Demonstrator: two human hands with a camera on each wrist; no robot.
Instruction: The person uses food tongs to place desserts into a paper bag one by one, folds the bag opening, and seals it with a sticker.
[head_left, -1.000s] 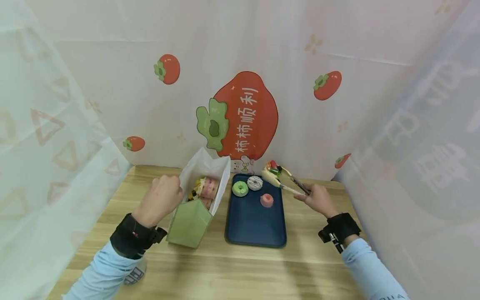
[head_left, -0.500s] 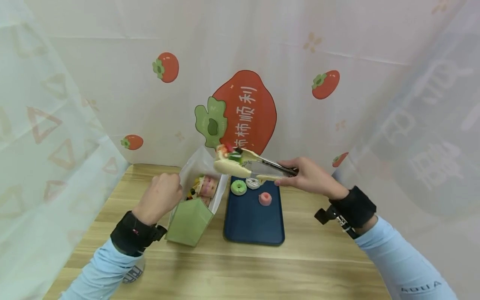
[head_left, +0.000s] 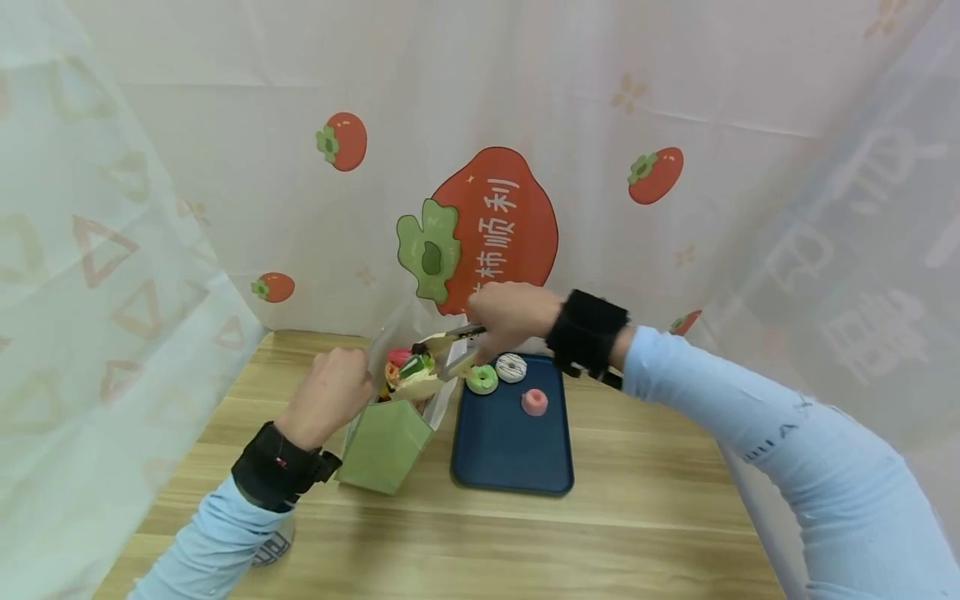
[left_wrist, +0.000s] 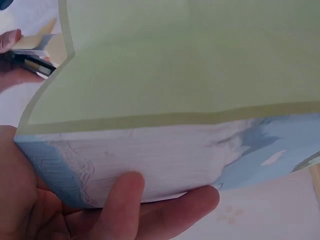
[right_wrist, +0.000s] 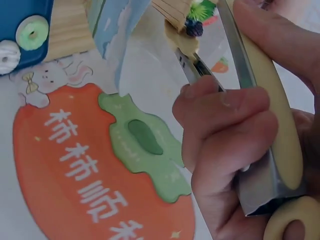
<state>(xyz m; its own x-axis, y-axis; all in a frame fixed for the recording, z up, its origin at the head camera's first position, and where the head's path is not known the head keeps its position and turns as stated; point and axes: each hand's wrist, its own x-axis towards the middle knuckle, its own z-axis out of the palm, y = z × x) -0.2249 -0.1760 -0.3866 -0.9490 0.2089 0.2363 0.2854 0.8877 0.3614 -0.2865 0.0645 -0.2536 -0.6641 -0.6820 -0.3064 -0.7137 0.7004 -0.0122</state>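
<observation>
In the head view my left hand (head_left: 330, 392) grips the left side of a green paper bag (head_left: 386, 442), which stands with its mouth spread. The left wrist view shows the thumb and fingers pinching the bag's printed side panel (left_wrist: 160, 162). My right hand (head_left: 513, 315) holds cream-and-steel tongs (right_wrist: 275, 105), curled around the handles. Between the tongs' tips sits a fruit-topped pastry (head_left: 412, 365) with green, red and dark fruit, at the bag's mouth. Its ridged tan side (right_wrist: 172, 12) shows in the right wrist view. The bag's earlier contents are mostly hidden behind it.
A dark blue tray (head_left: 513, 454) lies right of the bag. It bears a green donut (head_left: 482, 379), a white striped donut (head_left: 512, 367) and a pink donut (head_left: 535, 402). A printed curtain (head_left: 600, 250) hangs behind the wooden table (head_left: 630, 517). Beneath the left sleeve, a round printed object (head_left: 273, 546) partly shows.
The right hand has swung left from over the tray's right side, carrying the pastry in the tongs to the bag's mouth. The left hand and the bag stay in place.
</observation>
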